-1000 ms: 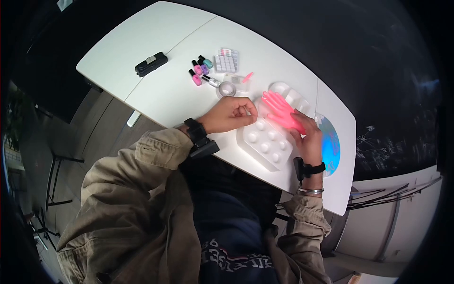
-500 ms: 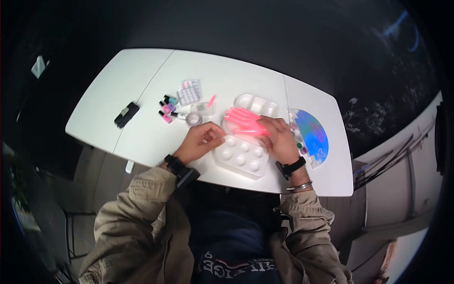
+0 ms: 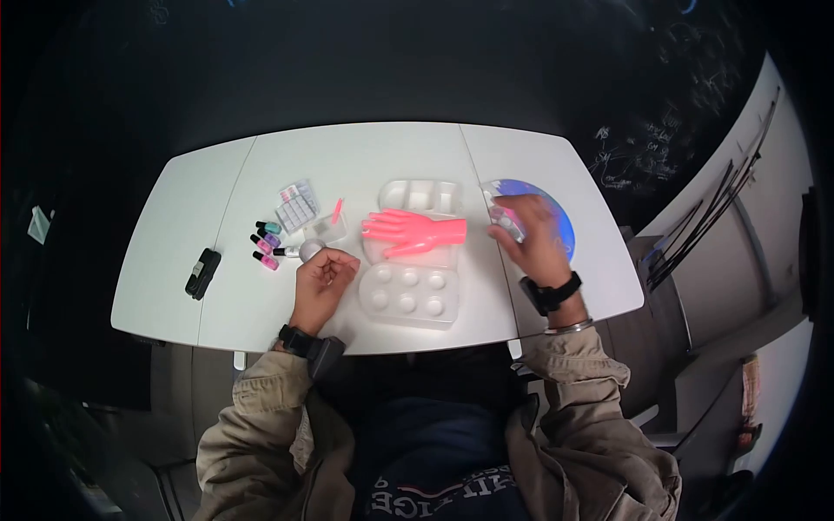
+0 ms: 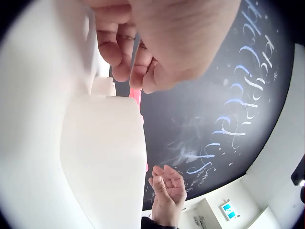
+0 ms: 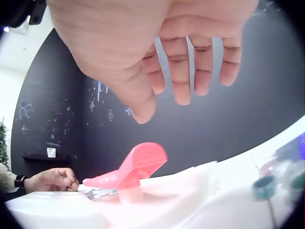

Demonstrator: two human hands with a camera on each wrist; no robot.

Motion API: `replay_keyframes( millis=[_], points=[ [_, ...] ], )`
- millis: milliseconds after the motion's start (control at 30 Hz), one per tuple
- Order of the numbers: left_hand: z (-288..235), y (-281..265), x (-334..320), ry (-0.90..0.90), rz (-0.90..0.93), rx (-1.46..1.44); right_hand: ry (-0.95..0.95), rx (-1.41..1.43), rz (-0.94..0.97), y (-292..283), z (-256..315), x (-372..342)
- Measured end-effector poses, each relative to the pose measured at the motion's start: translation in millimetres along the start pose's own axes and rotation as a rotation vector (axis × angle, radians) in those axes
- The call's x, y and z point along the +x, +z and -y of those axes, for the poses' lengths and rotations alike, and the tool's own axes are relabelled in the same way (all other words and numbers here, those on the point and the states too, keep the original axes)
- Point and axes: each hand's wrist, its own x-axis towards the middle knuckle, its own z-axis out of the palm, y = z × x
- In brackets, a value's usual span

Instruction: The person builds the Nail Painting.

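Note:
A pink model hand (image 3: 413, 233) lies across a white moulded tray (image 3: 408, 301), its fingers toward the left. The left hand (image 3: 323, 282) hangs with loosely curled fingers just left of the tray, near a small round dish (image 3: 311, 249), and nothing shows in its grasp. Apart from the model hand, the right hand (image 3: 536, 239) hovers at the right over small items (image 3: 506, 221) beside a blue, iridescent round piece (image 3: 565, 227). In the right wrist view its fingers (image 5: 181, 71) are spread and hold nothing, with the model hand's pink base (image 5: 145, 160) beyond.
Several nail polish bottles (image 3: 265, 260), a case with small compartments (image 3: 297, 207), a clear box (image 3: 326, 229) and a pink tool (image 3: 338, 210) lie left of the tray. A black case (image 3: 202, 273) is farther left. A blackboard (image 3: 347, 69) stands behind the white table (image 3: 426, 143).
The right hand has let go of the pink model hand and moved right, toward the blue piece. The head view has turned and shifted. The left hand stays loosely curled beside the tray.

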Motion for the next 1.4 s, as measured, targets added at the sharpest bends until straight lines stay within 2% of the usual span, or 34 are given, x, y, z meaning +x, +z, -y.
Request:
replay_keyframes(
  millis=[167, 367, 467, 567, 667, 733, 867, 1067, 1167, 1400],
  points=[
    [-5, 1, -1, 0.008, -0.070, -0.009, 0.085, -0.158, -0.033, -28, -48, -37],
    [-1, -2, 0, 0.050, -0.099, -0.033, 0.263, -0.337, 0.088, -36, -78, -79],
    [-4, 0, 1, 0.035, -0.109, -0.031, 0.350, -0.355, 0.126, -31, -87, -88],
    [-4, 0, 1, 0.030, -0.108, -0.048, 0.509, -0.274, 0.242, -29, -92, -91],
    [-4, -3, 2, 0.054, -0.098, -0.054, 0.553, -0.236, 0.260, -31, -91, -91],
    [-3, -6, 2, 0.102, -0.094, -0.061, 0.559, -0.272, 0.267, -28, -95, -91],
    [-4, -7, 1, 0.053, -0.108, -0.056, 0.508, -0.297, 0.221, -22, -97, -93],
    [-9, -8, -1, 0.058, -0.108, -0.046, 0.431, -0.388, 0.319, -18, -99, -93],
    [-7, -11, 0, 0.069, -0.108, -0.049, 0.467, -0.367, 0.375, -27, -92, -89],
    [-3, -12, 0, 0.089, -0.098, -0.074, 0.438, -0.479, 0.109, -38, -96, -87]
  ],
)
